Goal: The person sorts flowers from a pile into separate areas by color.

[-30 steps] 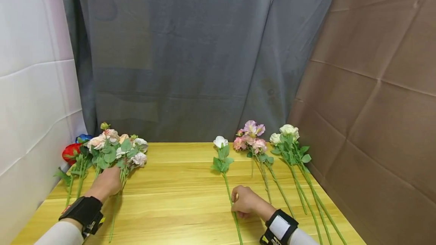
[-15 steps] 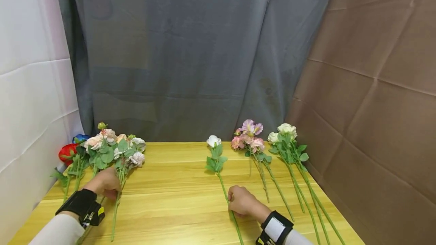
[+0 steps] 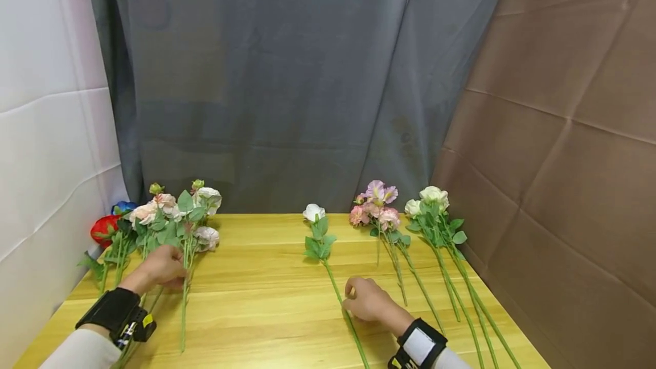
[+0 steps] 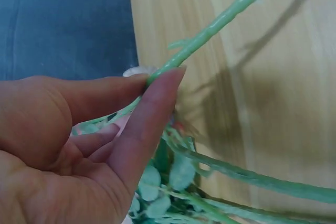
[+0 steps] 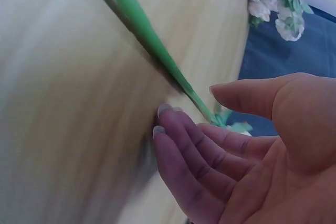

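Observation:
My left hand pinches the green stem of an artificial flower with off-white blooms between thumb and a finger. The stem shows raised over the table in the left wrist view. Its flower head overlaps pale pink flowers at the left. My right hand is beside the stem of a single white rose. The thumb stands apart from the loosely bent fingers in the right wrist view, and nothing is between them. The rose's green stem lies along the wooden table, past the fingertips.
A red flower and a blue flower lie at the far left. Pink flowers with a lilac bloom and cream roses lie at the right. Grey, white and brown cloths enclose the wooden table.
The off-white flower's stem has swung more upright, its blooms rising and spreading. The white rose's head has shifted left, and my right fingers have loosened from its stem.

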Demonstrator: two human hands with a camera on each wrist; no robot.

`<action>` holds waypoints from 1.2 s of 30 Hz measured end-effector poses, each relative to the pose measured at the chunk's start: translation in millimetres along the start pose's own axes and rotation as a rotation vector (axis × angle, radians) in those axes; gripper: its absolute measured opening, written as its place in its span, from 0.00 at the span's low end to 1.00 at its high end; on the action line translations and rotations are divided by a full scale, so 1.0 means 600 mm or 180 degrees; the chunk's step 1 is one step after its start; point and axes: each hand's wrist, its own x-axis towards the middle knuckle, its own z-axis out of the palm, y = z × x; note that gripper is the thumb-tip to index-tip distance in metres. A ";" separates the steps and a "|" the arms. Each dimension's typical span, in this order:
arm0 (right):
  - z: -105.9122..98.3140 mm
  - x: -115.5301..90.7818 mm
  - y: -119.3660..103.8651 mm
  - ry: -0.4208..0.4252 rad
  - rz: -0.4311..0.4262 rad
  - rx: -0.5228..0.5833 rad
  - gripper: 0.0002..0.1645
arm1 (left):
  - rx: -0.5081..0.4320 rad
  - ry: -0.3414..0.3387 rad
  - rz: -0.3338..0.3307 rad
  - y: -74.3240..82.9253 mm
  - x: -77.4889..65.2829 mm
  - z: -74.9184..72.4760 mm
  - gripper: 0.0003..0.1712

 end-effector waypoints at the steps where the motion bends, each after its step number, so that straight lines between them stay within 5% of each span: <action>1: -0.004 0.000 0.000 0.0030 -0.0001 -0.0053 0.13 | -0.0010 0.0026 0.0041 0.005 -0.001 0.000 0.18; 8: -0.025 0.009 -0.014 0.0295 -0.0036 -0.0388 0.18 | -0.0113 0.0165 0.0236 0.031 0.001 0.016 0.14; 14: -0.016 0.019 -0.037 0.0323 -0.0459 -0.0478 0.18 | 0.0018 0.0285 0.0489 0.053 0.002 0.046 0.14; 22: 0.008 0.025 -0.066 0.0235 -0.0613 -0.0419 0.17 | 0.0253 0.0250 0.0659 0.083 0.004 0.062 0.17; 36: 0.037 0.033 -0.096 0.0128 -0.0575 -0.0488 0.16 | 0.0093 0.0100 0.0801 0.118 0.009 0.097 0.13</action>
